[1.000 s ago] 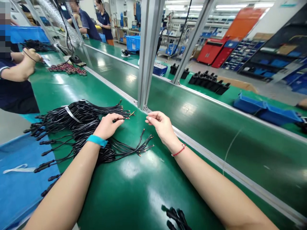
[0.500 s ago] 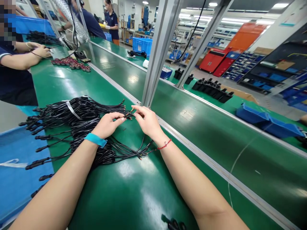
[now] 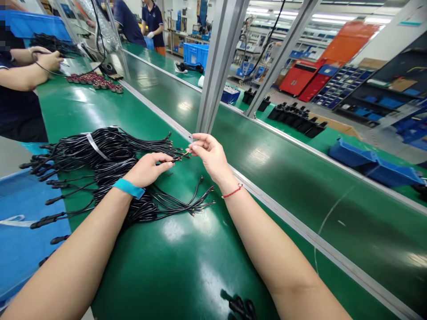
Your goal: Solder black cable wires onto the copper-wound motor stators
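Note:
Bundles of black cables (image 3: 113, 149) lie on the green table, the upper one bound by a white tie. Their plugs point left and their stripped ends right. My left hand (image 3: 151, 168), with a teal band at the wrist, pinches one black cable near its end. Thin coloured wires (image 3: 185, 154) come out of that cable. At their tips the thumb and fingers of my right hand (image 3: 210, 155) are pressed together. A lower group of loose cable ends (image 3: 196, 205) fans out below my hands.
A metal post (image 3: 216, 66) rises just beyond my hands from a metal rail (image 3: 260, 189). At the left is a blue bin (image 3: 30, 249). A co-worker's hands (image 3: 48, 60) are near red-and-black parts (image 3: 95, 81). Black plugs (image 3: 240, 307) lie at the bottom edge.
My right hand has moved slightly right and up, away from my left hand, and more of the coloured wires shows between them. The whole view has shifted a little.

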`<state>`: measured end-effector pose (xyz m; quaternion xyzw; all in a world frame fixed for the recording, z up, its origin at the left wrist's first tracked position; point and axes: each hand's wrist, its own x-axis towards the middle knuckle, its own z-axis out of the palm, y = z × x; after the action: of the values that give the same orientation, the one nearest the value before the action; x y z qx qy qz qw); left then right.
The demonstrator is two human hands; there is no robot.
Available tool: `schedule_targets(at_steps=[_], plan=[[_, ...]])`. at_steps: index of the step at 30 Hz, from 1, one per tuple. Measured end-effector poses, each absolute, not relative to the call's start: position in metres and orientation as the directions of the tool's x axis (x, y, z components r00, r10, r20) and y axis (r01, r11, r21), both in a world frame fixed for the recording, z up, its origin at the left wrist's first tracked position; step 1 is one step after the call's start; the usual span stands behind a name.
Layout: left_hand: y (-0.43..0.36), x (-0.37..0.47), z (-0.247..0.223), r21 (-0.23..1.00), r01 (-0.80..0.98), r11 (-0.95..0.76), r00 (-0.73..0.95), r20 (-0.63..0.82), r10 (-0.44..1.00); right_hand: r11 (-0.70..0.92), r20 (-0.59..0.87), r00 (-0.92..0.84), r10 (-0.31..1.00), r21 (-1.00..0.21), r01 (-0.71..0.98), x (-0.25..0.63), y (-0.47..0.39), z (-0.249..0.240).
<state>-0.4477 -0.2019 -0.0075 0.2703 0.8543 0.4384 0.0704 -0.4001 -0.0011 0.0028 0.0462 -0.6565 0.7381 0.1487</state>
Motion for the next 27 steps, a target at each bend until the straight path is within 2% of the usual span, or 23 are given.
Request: schedule_targets(at_steps=[7, 18, 27], plan=[[-0.2017, -0.4469, -0.0063, 0.78, 0.39, 0.489, -0.849, 0.099, 0.519, -0.142, 0.266, -0.956, 0.124, -0.949, -0.282, -0.3998, -0.002, 0.0012], [-0.2018, -0.447, -0.0071, 0.788, 0.377, 0.486, -0.852, 0.09, 0.516, -0.131, 0.296, -0.948, 0.119, -0.941, -0.311, -0.3993, -0.0025, 0.0013], [-0.2008, -0.444, -0.0026, 0.783, 0.359, 0.508, -0.864, 0.074, 0.498, -0.014, 0.311, -0.948, 0.069, -0.95, -0.312, -0.3974, -0.0037, 0.0002]])
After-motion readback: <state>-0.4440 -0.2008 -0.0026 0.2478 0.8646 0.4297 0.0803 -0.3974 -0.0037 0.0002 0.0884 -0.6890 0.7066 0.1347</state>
